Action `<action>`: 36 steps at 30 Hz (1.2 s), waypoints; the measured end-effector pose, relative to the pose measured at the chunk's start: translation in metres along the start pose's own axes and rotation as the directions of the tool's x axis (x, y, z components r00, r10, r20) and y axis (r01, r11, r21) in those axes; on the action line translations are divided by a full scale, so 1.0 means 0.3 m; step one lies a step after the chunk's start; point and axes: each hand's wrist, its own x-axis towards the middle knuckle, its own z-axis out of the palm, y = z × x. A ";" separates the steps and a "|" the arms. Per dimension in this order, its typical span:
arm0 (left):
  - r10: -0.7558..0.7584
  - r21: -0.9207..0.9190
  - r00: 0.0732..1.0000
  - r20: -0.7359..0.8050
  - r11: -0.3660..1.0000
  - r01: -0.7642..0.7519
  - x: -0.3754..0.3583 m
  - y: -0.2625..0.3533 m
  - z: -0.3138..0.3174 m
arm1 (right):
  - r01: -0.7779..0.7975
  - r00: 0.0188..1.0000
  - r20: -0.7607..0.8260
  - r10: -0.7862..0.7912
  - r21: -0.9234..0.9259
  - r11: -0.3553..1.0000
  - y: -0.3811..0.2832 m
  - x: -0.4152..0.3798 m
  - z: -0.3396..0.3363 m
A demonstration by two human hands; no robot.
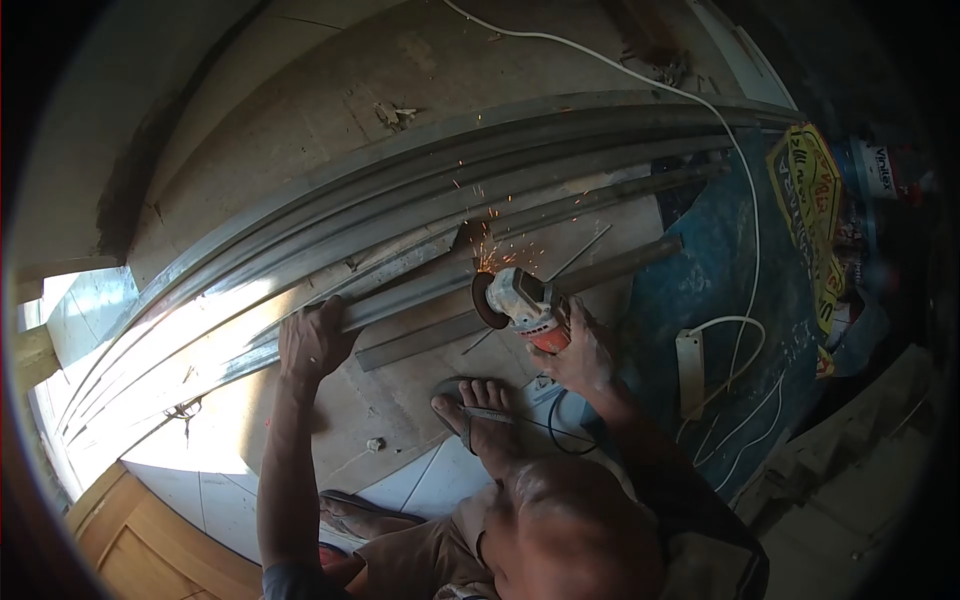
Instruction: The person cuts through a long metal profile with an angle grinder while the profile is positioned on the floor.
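Left hand (315, 340) grip clenched on metal bar (400, 290); right hand (580, 355) grasps angle grinder (520, 303), sparks (490, 250) far of disc.

Left hand (315, 340), centre-left of frame: arm extended straight, palm pressed down, fingers curled over. Right hand (582, 352), centre-right: forearm bent inward, fingers closed in a firm grip. Sandalled foot (478, 412) planted between them.

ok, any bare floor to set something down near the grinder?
Bare board beyond the long metal channels, toward the white cord. Crowded around the angle grinder, right hand, left hand, foot and power strip.
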 end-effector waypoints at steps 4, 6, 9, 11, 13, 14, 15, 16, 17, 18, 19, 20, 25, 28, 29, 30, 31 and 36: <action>-0.008 -0.014 0.999 0.034 1.000 0.009 0.003 0.001 -0.001 | -0.017 0.999 0.032 0.017 0.004 1.000 -0.048 0.025 -0.041; 0.005 -0.027 1.000 -0.006 1.000 -0.005 0.001 0.001 0.003 | -0.014 0.999 0.034 0.015 -0.028 1.000 -0.074 0.043 -0.062; -0.011 -0.030 1.000 0.017 0.999 0.011 -0.001 -0.002 0.003 | -0.139 0.978 0.156 0.138 -0.005 0.990 -0.106 0.074 -0.089; -0.016 -0.023 1.000 0.026 1.000 0.016 -0.003 -0.001 0.005 | -0.185 0.962 0.209 0.173 0.040 0.982 -0.115 0.075 -0.097; -0.020 -0.016 0.999 0.029 1.000 0.021 0.001 -0.004 0.007 | -0.102 0.984 0.141 0.105 -0.030 0.994 -0.084 0.041 -0.060; -0.025 -0.008 0.999 0.032 1.000 0.025 0.000 -0.006 0.012 | -0.020 0.996 0.079 0.029 -0.105 0.994 -0.080 0.029 -0.053; -0.030 -0.001 0.999 0.037 1.000 0.030 -0.001 -0.008 0.014 | -0.018 0.997 0.079 0.026 -0.107 0.994 -0.074 0.021 -0.051; -0.032 -0.001 0.999 0.035 0.999 0.032 0.000 -0.008 0.012 | -0.032 0.996 0.080 0.038 -0.077 0.997 -0.072 0.017 -0.052; -0.042 -0.012 0.998 0.037 0.999 0.042 -0.001 -0.005 0.010 | -0.047 0.995 0.083 0.051 -0.048 0.998 -0.072 0.013 -0.052; -0.051 -0.023 0.998 0.041 0.998 0.052 -0.003 -0.004 0.011 | -0.047 0.995 0.085 0.051 -0.048 0.998 -0.074 0.014 -0.050; -0.050 -0.023 0.998 0.042 0.998 0.051 -0.006 -0.007 0.013 | -0.088 0.992 0.093 0.090 -0.030 0.996 -0.077 0.017 -0.048; -0.025 -0.019 0.999 0.024 1.000 0.025 -0.006 -0.012 0.017 | -0.129 0.987 0.099 0.130 -0.013 0.992 -0.077 0.021 -0.049; 0.004 -0.020 1.000 -0.008 1.000 -0.004 -0.009 -0.026 0.032 | -0.146 0.983 0.115 0.145 0.000 0.989 -0.101 0.063 -0.084; -0.032 0.020 0.997 0.070 0.999 0.031 -0.005 -0.028 0.031 | -0.184 0.972 0.150 0.182 0.000 0.983 -0.112 0.061 -0.102; -0.035 0.015 0.997 0.063 0.999 0.034 -0.005 -0.027 0.031 | -0.205 0.965 0.173 0.199 0.015 0.979 -0.112 0.057 -0.104; -0.039 0.011 0.998 0.056 0.999 0.038 -0.006 -0.027 0.030 | -0.203 0.965 0.175 0.197 0.015 0.979 -0.099 0.044 -0.096; -0.040 0.011 0.998 0.056 0.999 0.040 -0.006 -0.027 0.028 | -0.192 0.970 0.153 0.188 0.011 0.981 -0.075 0.022 -0.081; 0.021 0.006 1.000 -0.017 1.000 -0.021 0.001 -0.014 0.010 | -0.169 0.977 0.133 0.168 0.000 0.986 -0.028 -0.029 -0.078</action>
